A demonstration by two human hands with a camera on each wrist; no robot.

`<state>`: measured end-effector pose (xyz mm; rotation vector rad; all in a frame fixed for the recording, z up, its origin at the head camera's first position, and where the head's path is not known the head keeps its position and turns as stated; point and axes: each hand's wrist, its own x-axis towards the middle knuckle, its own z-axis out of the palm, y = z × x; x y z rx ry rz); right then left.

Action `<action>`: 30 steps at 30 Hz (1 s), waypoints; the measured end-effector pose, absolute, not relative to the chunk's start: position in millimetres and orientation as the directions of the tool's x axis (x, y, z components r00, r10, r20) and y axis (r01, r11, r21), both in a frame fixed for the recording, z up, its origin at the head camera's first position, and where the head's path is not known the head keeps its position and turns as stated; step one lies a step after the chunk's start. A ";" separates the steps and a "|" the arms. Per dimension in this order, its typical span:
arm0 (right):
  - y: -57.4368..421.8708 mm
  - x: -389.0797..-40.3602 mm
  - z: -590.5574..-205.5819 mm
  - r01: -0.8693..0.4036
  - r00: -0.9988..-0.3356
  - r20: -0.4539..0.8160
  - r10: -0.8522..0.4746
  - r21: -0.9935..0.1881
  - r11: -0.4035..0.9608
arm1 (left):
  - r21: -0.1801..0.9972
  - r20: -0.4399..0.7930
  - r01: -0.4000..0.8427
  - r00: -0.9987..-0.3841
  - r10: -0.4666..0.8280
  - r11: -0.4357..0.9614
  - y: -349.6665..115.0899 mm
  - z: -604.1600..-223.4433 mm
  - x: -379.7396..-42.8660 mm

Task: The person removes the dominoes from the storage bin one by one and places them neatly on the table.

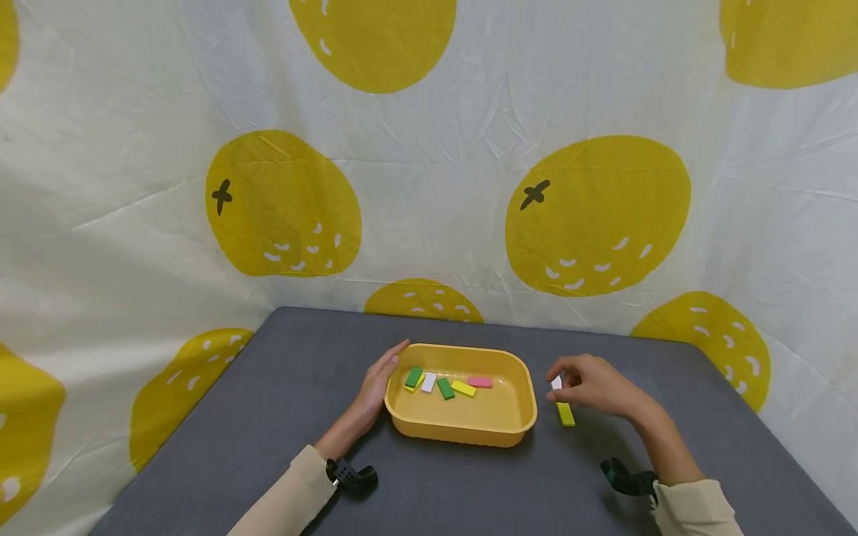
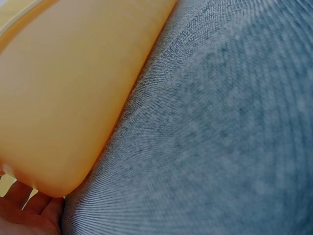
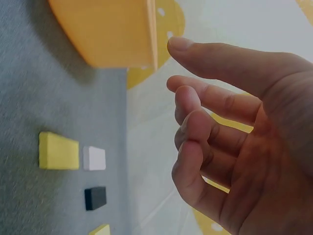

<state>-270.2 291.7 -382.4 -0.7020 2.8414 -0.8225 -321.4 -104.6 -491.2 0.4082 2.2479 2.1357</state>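
My left hand (image 1: 367, 393) holds the left end of a yellow plastic tray (image 1: 462, 432), its fingers along the outer wall at the rim. In the left wrist view, fingers (image 2: 34, 208) show at the tray's lower corner. Inside the tray lie several small flat blocks: green ones, yellow ones, a white block (image 1: 429, 383) and a pink block (image 1: 480, 382). To the right of the tray, my right hand (image 1: 593, 385) hovers over loose blocks, thumb apart from the loosely bent fingers and nothing between them. Below it are a yellow block (image 3: 58, 151) and a white block (image 3: 94, 158).
A black block (image 3: 95, 198) and part of another yellow block (image 3: 100, 230) lie in line beyond the white one. All stand on a dark grey table (image 1: 429, 491). A white cloth (image 1: 436, 208) with yellow fruit prints hangs behind and at the sides.
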 end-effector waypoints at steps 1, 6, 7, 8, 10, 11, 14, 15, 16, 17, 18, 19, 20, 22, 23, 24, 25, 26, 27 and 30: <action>289.4 -269.5 -380.3 -0.402 -0.890 0.033 -0.455 -0.525 0.750 | 0.983 0.171 0.181 -0.965 0.196 0.034 -104.4 -491.1 -321.2; 274.9 -265.8 -370.5 -0.427 -0.882 0.057 -0.469 -0.521 0.739 | 0.985 0.162 0.171 -0.968 0.193 0.029 -104.1 -491.6 -321.3; 271.3 -265.6 -369.0 -0.431 -0.879 0.061 -0.472 -0.522 0.736 | 0.985 0.160 0.169 -0.968 0.194 0.030 -104.4 -491.7 -321.3; 267.6 -265.4 -367.5 -0.437 -0.876 0.067 -0.477 -0.525 0.730 | 0.985 0.159 0.168 -0.968 0.195 0.031 -104.6 -491.9 -321.3; 259.5 -266.0 -365.2 -0.445 -0.873 0.077 -0.482 -0.528 0.723 | 0.985 0.158 0.168 -0.968 0.195 0.036 -105.0 -491.8 -320.9; 255.7 -266.8 -364.5 -0.448 -0.872 0.080 -0.483 -0.527 0.722 | 0.985 0.159 0.169 -0.968 0.195 0.035 -104.9 -491.8 -320.9; 244.2 -270.1 -363.1 -0.451 -0.871 0.087 -0.483 -0.530 0.718 | 0.984 0.162 0.172 -0.967 0.197 0.035 -104.3 -491.7 -321.5; 240.1 -271.6 -363.1 -0.453 -0.870 0.087 -0.486 -0.531 0.716 | 0.985 0.160 0.170 -0.967 0.197 0.035 -104.0 -491.4 -321.6; 235.9 -273.3 -363.1 -0.454 -0.868 0.085 -0.489 -0.533 0.714 | 0.985 0.162 0.172 -0.967 0.197 0.032 -103.9 -491.2 -321.7; 231.7 -275.1 -363.3 -0.458 -0.865 0.084 -0.494 -0.534 0.711 | 0.985 0.163 0.172 -0.967 0.198 0.031 -103.9 -491.3 -322.0; 227.4 -277.0 -363.4 -0.461 -0.862 0.083 -0.500 -0.539 0.705 | 0.984 0.164 0.174 -0.966 0.198 0.031 -104.0 -491.3 -322.2; 223.1 -278.9 -363.8 -0.466 -0.858 0.081 -0.507 -0.541 0.700 | 0.984 0.167 0.176 -0.966 0.199 0.029 -104.1 -491.3 -322.4; 218.9 -280.7 -364.2 -0.469 -0.853 0.077 -0.516 -0.547 0.693 | 0.984 0.167 0.175 -0.966 0.199 0.025 -104.1 -491.2 -322.7; 210.6 -284.0 -364.7 -0.474 -0.844 0.070 -0.531 -0.560 0.679 | 0.984 0.169 0.177 -0.965 0.200 0.023 -104.3 -491.0 -323.0; 206.6 -285.4 -365.0 -0.477 -0.839 0.067 -0.539 -0.567 0.671 | 0.984 0.168 0.176 -0.965 0.199 0.023 -104.3 -490.8 -323.2; 202.7 -286.8 -364.9 -0.478 -0.835 0.064 -0.546 -0.576 0.663 | 0.984 0.167 0.174 -0.966 0.198 0.022 -104.3 -490.7 -323.4; 199.2 -288.2 -365.2 -0.479 -0.832 0.061 -0.552 -0.580 0.659 | 0.985 0.166 0.174 -0.966 0.197 0.022 -104.3 -490.4 -323.4; 196.0 -289.5 -365.5 -0.478 -0.830 0.056 -0.554 -0.584 0.656 | 0.985 0.163 0.171 -0.967 0.196 0.021 -104.3 -490.3 -323.5; 192.9 -290.8 -366.0 -0.476 -0.830 0.054 -0.555 -0.586 0.656 | 0.985 0.165 0.173 -0.966 0.197 0.023 -104.4 -490.3 -323.3; 185.3 -294.9 -368.6 -0.461 -0.838 0.043 -0.543 -0.588 0.665 | 0.985 0.166 0.173 -0.966 0.198 0.021 -104.9 -490.6 -322.8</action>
